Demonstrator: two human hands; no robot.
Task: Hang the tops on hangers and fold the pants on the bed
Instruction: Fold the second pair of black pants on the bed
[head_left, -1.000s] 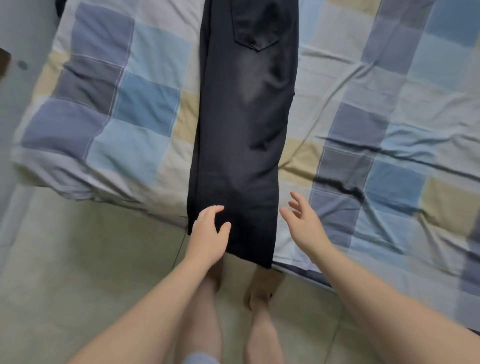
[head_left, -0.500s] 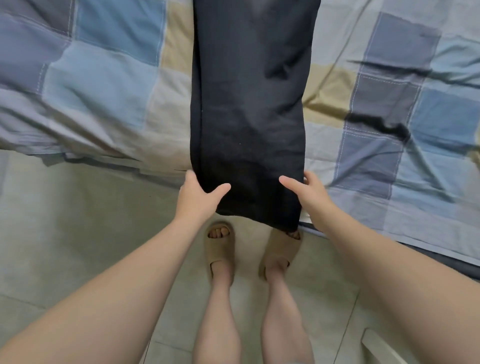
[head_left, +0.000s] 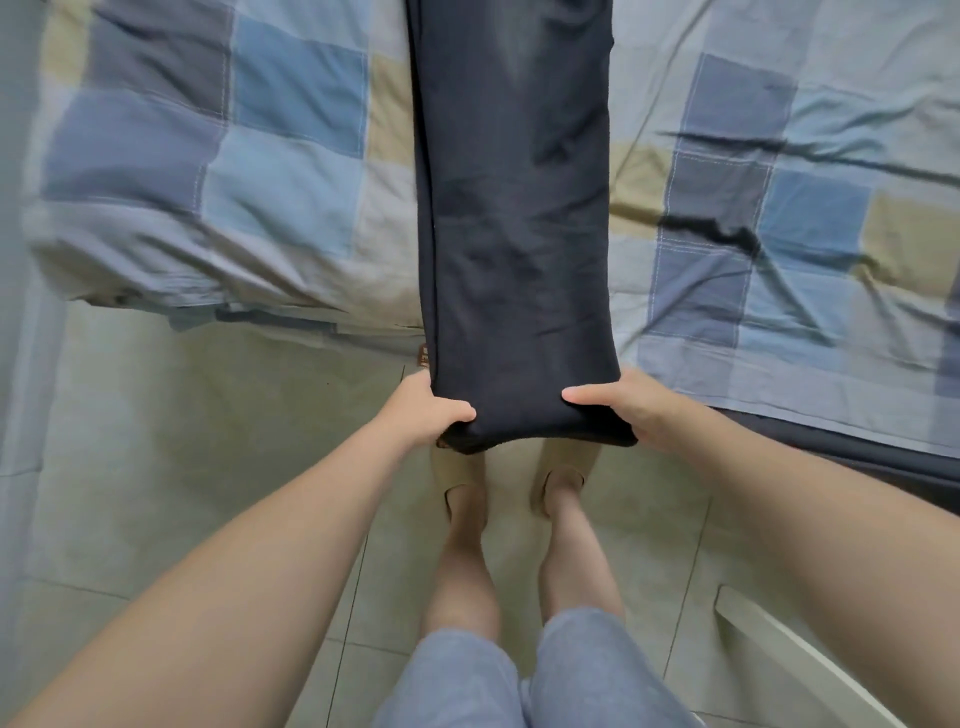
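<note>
Looking down on the bed (head_left: 291, 171), spreading its blue, grey and tan patchwork cover across the upper view. Noting the tiled floor (head_left: 208, 441) running below it, under the person's bare legs (head_left: 467, 561).

Finding the dark pants (head_left: 514, 234) lying lengthwise down the bed's middle, legs stacked, hem end hanging past the near edge above the feet.

Gripping that hem at both corners. Left hand (head_left: 426, 410) pinching the left corner, thumb on top and fingers tucked beneath. Right hand (head_left: 628, 410) clamping the right corner likewise, thumb lying flat across the cloth.

Judging the fabric as soft, thick-looking and fairly heavy: sagging between the hands, creasing readily, not slippery, in no danger of damage. Taking hold at the two hem corners, as here, seeming the sound choice, keeping the edge taut and the legs aligned while carrying the hem up toward the far end.

Comparing with a second ago: then reaching with spread, empty fingers short of the hem. Half a second ago, just setting thumbs onto it. Now holding it fully, bunching the edge and raising it slightly.
</note>
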